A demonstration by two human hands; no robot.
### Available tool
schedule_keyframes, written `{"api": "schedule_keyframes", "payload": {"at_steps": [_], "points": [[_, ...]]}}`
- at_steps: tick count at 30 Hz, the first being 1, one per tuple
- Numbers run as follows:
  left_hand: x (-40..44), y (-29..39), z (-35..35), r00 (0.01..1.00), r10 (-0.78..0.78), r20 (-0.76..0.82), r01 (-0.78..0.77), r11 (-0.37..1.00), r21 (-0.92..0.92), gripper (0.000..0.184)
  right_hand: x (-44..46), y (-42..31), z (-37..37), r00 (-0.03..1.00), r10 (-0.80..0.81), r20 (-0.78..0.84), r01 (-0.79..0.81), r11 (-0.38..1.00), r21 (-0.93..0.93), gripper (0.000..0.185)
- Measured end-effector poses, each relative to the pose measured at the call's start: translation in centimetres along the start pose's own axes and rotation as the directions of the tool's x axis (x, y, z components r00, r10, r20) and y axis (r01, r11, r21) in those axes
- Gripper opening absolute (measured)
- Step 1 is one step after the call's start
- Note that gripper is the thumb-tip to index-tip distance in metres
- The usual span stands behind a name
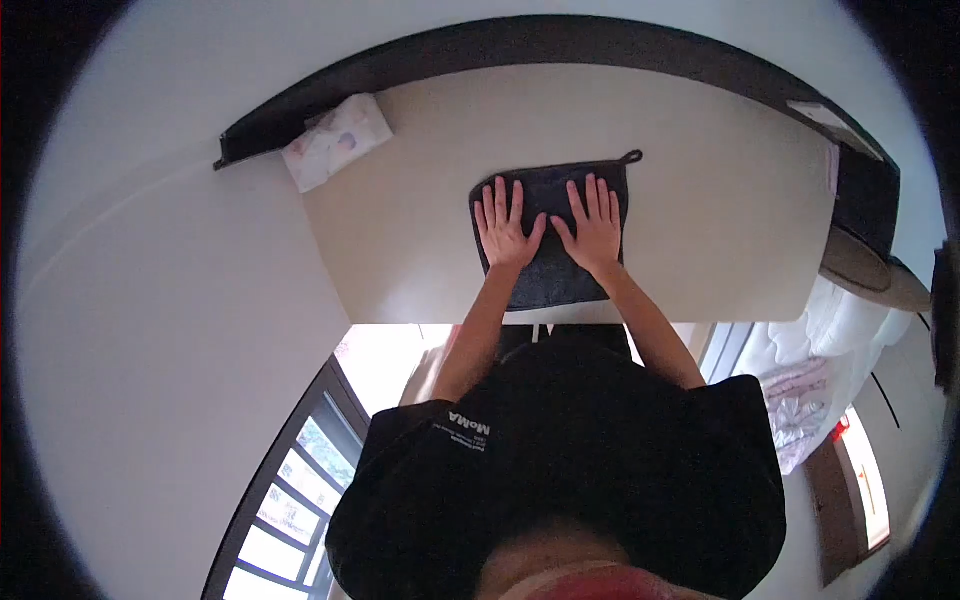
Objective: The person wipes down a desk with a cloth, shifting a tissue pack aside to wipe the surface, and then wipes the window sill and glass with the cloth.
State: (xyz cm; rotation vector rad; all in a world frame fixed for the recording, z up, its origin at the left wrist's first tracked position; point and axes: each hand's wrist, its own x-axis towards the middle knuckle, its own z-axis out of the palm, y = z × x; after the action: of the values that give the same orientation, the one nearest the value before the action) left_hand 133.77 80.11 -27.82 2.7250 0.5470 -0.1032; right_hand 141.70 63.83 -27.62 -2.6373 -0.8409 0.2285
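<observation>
A dark grey cloth [556, 285] with a small loop at its far right corner lies spread flat on the pale table [410, 230]. My left hand [508, 228] rests palm down on the left half of the cloth, fingers spread. On the right half, my right hand [594, 225] lies flat too, its fingers apart. The two thumbs point toward each other near the middle of the cloth, with a small gap between them. Neither hand grips anything.
A white tissue pack [338, 142] sits at the table's far left corner. A dark raised edge [540, 40] curves along the back. At the right stand a dark box-like object [868, 200] and a round brownish item [855, 262].
</observation>
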Motion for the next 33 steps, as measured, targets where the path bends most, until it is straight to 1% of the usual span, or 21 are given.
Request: {"api": "schedule_keyframes", "payload": {"at_steps": [2,5,8,10,12,14,15,17,18,20,21,22,23,24,26,28,29,30,31,32,33], "points": [[3.7,-1.9,-1.2,0.999,0.002,-0.047,-0.002,1.0,0.007,0.081,3.8,-0.5,0.5,0.999,-0.011,-0.038,0.011,1.0,-0.018,0.071],[11.1,-4.9,-2.4,0.99,0.072,-0.125,-0.067,0.997,0.039,0.079,11.5,-1.7,0.9,0.994,-0.018,-0.105,0.011,0.998,-0.069,0.07],[15.8,-6.4,-3.2,0.986,0.1,-0.134,-0.089,0.992,0.085,0.077,16.2,-2.4,1.8,0.989,-0.002,-0.147,-0.014,0.994,-0.109,0.07],[17.4,-6.9,-3.3,0.982,0.13,-0.137,-0.112,0.985,0.132,0.076,17.6,-2.6,2.0,0.987,0.01,-0.162,-0.032,0.991,-0.132,0.071],[18.3,-7.1,-3.4,0.975,0.152,-0.164,-0.133,0.984,0.121,0.076,18.5,-2.5,2.3,0.983,0.006,-0.184,-0.039,0.984,-0.176,0.072],[18.2,-6.9,-3.6,0.973,0.152,-0.176,-0.138,0.986,0.089,0.074,18.9,-2.6,2.5,0.978,0.005,-0.211,-0.04,0.986,-0.161,0.072],[18.2,-7.0,-3.4,0.964,0.173,-0.204,-0.165,0.985,0.054,0.074,18.7,-2.5,2.6,0.975,-0.005,-0.224,-0.037,0.982,-0.183,0.071],[17.6,-6.8,-2.9,0.963,0.167,-0.21,-0.154,0.985,0.077,0.075,17.9,-2.3,2.8,0.97,-0.022,-0.241,-0.03,0.977,-0.211,0.07],[16.8,-7.0,-2.8,0.961,0.178,-0.211,-0.16,0.982,0.101,0.076,16.6,-2.7,3.0,0.971,-0.025,-0.238,-0.024,0.98,-0.197,0.07],[13.5,-7.8,-2.8,0.962,0.191,-0.196,-0.17,0.978,0.118,0.077,13.4,-4.2,3.3,0.974,0.013,-0.228,-0.058,0.979,-0.193,0.069],[11.2,-8.1,-2.8,0.964,0.19,-0.183,-0.179,0.981,0.078,0.076,11.0,-5.2,3.7,0.969,0.015,-0.247,-0.052,0.988,-0.145,0.068],[8.7,-8.5,-2.9,0.967,0.188,-0.174,-0.185,0.982,0.033,0.076,8.4,-6.5,4.2,0.975,0.032,-0.22,-0.065,0.988,-0.143,0.067],[5.8,-9.0,-2.8,0.97,0.181,-0.16,-0.176,0.983,0.041,0.075,6.0,-7.6,4.7,0.979,0.049,-0.2,-0.079,0.986,-0.144,0.067],[2.8,-9.9,-3.1,0.974,0.177,-0.143,-0.179,0.984,0.004,0.076,3.4,-9.0,5.0,0.985,0.05,-0.166,-0.073,0.989,-0.132,0.067],[-3.4,-11.3,-3.5,0.985,0.132,-0.114,-0.135,0.991,-0.019,0.076,-1.9,-11.8,5.7,0.994,0.054,-0.096,-0.064,0.992,-0.113,0.068],[-9.3,-12.8,-3.7,0.998,0.045,-0.044,-0.046,0.999,-0.02,0.077,-6.4,-14.6,6.5,0.999,0.035,-0.014,-0.036,0.995,-0.092,0.068],[-11.8,-14.0,-3.5,0.998,0.024,-0.063,-0.027,0.999,-0.047,0.077,-8.2,-15.9,7.4,1.0,0.021,0.011,-0.02,0.996,-0.083,0.068],[-13.4,-15.1,-3.6,0.997,0.013,-0.072,-0.017,0.999,-0.047,0.077,-9.3,-17.1,8.5,1.0,-0.006,-0.009,0.006,0.998,-0.064,0.069],[-14.5,-16.3,-3.8,0.999,-0.004,-0.041,0.003,0.999,-0.043,0.078,-9.7,-18.4,9.1,1.0,-0.004,0.01,0.004,0.997,-0.082,0.069],[-14.8,-17.3,-4.1,1.0,-0.021,-0.009,0.021,0.999,-0.039,0.078,-9.5,-19.6,9.5,1.0,0.001,0.028,0.002,0.995,-0.101,0.069],[-13.8,-18.5,-4.7,1.0,-0.01,-0.014,0.01,0.999,-0.051,0.081,-8.5,-20.7,9.8,1.0,-0.005,0.028,0.008,0.995,-0.104,0.069]]}}
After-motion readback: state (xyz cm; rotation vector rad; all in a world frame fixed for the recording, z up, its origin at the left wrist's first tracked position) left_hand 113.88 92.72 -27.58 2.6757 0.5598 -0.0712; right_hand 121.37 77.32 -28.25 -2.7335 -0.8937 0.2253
